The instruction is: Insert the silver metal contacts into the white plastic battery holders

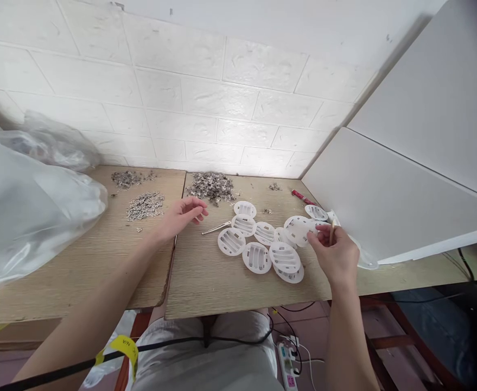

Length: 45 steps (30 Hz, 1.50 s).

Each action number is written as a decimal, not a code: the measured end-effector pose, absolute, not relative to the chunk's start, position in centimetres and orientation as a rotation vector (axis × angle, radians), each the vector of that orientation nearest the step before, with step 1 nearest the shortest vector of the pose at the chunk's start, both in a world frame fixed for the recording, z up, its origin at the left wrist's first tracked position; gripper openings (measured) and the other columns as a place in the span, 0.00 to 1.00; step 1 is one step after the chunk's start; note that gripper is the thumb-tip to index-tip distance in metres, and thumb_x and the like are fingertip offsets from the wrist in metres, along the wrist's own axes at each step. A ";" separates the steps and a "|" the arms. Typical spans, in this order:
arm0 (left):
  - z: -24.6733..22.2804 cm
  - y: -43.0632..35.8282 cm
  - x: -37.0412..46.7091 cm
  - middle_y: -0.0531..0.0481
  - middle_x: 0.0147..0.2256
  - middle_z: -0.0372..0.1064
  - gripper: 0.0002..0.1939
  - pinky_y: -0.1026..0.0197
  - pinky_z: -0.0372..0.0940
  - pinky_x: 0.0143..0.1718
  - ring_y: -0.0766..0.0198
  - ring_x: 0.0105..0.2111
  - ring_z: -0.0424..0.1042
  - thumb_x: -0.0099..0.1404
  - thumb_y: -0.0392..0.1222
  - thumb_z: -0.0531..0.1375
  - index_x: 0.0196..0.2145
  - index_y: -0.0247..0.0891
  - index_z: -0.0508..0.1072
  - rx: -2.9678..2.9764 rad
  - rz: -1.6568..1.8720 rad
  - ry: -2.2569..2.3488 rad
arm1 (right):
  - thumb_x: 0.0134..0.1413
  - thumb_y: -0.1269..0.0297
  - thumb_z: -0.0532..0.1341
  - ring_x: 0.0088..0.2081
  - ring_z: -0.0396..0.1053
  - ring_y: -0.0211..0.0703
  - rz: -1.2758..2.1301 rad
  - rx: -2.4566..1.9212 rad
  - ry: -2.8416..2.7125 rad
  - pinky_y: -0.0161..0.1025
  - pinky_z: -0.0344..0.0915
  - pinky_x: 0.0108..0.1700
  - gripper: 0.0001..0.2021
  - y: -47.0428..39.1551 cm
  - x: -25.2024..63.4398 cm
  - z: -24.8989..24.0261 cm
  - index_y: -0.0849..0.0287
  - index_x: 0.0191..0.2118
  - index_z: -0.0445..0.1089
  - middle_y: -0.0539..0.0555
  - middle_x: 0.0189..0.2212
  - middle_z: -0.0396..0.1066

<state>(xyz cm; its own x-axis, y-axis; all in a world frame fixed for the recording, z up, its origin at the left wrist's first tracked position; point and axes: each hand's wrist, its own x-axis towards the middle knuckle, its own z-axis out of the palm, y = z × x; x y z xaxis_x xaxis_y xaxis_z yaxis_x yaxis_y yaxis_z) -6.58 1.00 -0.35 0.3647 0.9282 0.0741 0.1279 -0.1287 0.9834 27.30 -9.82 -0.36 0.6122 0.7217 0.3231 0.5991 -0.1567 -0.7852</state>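
My left hand hovers over the table seam with its fingers loosely bent and apart; nothing shows in it. Just beyond it lies a heap of small metal clips, and metal tweezers rest to its right. At the right, my right hand is closed around a thin tan stick, mostly hidden by the fingers. Its thumb and fingertips are beside a white oval plastic plate; whether they touch cannot be told. Several white round slotted battery holders lie between my hands, some overlapping.
More metal pieces lie in piles on the left table. A large plastic bag stands at far left. A red-handled tool lies near the white panel on the right. A cable crosses my lap; a power strip is below.
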 end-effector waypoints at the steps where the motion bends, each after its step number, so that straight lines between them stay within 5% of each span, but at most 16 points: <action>1: -0.3 1.0 -6.6 0.47 0.35 0.73 0.15 0.58 0.69 0.38 0.64 0.33 0.71 0.60 0.51 0.61 0.37 0.36 0.72 1.540 0.937 0.982 | 0.39 0.56 0.65 0.27 0.64 0.40 0.161 -1.828 -1.053 0.42 0.65 0.35 0.15 -9.7 27.2 -0.2 0.59 0.34 0.70 0.49 0.24 0.66; 6: 0.0 0.6 -6.6 0.44 0.45 0.73 0.15 0.52 0.69 0.46 0.60 0.41 0.73 0.60 0.47 0.63 0.43 0.39 0.73 1.522 0.926 0.792 | 0.39 0.60 0.68 0.26 0.62 0.37 0.268 -1.545 -1.042 0.37 0.63 0.30 0.14 -8.6 24.7 1.7 0.58 0.35 0.70 0.47 0.23 0.63; 12: -0.1 -0.9 -5.1 0.44 0.62 0.59 0.44 0.45 0.63 0.57 0.50 0.57 0.65 0.54 0.33 0.67 0.64 0.55 0.55 1.278 0.587 0.329 | 0.44 0.61 0.66 0.23 0.58 0.34 0.813 -1.314 -1.243 0.34 0.59 0.25 0.13 -7.0 16.2 2.6 0.57 0.36 0.68 0.44 0.22 0.59; 19: -0.2 -1.2 -4.1 0.40 0.53 0.69 0.33 0.52 0.72 0.45 0.54 0.46 0.73 0.59 0.39 0.65 0.61 0.43 0.62 1.315 0.719 0.424 | 0.49 0.62 0.62 0.23 0.48 0.33 0.648 -1.392 -1.343 0.34 0.50 0.25 0.06 -6.1 13.1 1.2 0.58 0.31 0.69 0.42 0.19 0.48; 25: -0.8 -0.8 -4.2 0.42 0.50 0.71 0.31 0.52 0.71 0.46 0.55 0.46 0.73 0.53 0.37 0.69 0.55 0.40 0.69 1.326 0.735 0.455 | 0.41 0.59 0.68 0.27 0.58 0.34 0.951 -1.232 -0.979 0.34 0.58 0.29 0.11 -5.4 13.6 1.2 0.59 0.29 0.71 0.46 0.24 0.63; 29: -0.8 -0.8 -4.2 0.41 0.49 0.72 0.25 0.50 0.70 0.47 0.54 0.47 0.72 0.51 0.37 0.70 0.47 0.36 0.73 1.333 0.725 0.547 | 0.37 0.61 0.70 0.23 0.55 0.30 1.095 -1.048 -0.651 0.31 0.54 0.24 0.12 -5.1 14.0 1.7 0.59 0.25 0.68 0.44 0.22 0.61; 38: -0.7 -0.8 -4.4 0.41 0.51 0.71 0.38 0.49 0.70 0.48 0.51 0.50 0.71 0.51 0.37 0.70 0.58 0.42 0.63 1.332 0.781 0.541 | 0.40 0.60 0.68 0.25 0.60 0.32 1.066 -1.188 -0.903 0.31 0.57 0.27 0.10 -5.3 14.8 1.2 0.58 0.27 0.70 0.46 0.24 0.65; 45: -0.3 -1.1 -4.4 0.42 0.46 0.74 0.36 0.52 0.72 0.42 0.55 0.42 0.75 0.54 0.39 0.69 0.59 0.41 0.63 1.312 0.786 0.489 | 0.48 0.54 0.65 0.27 0.64 0.35 1.120 -1.254 -1.212 0.33 0.62 0.28 0.16 -6.6 14.1 1.9 0.56 0.40 0.66 0.45 0.26 0.68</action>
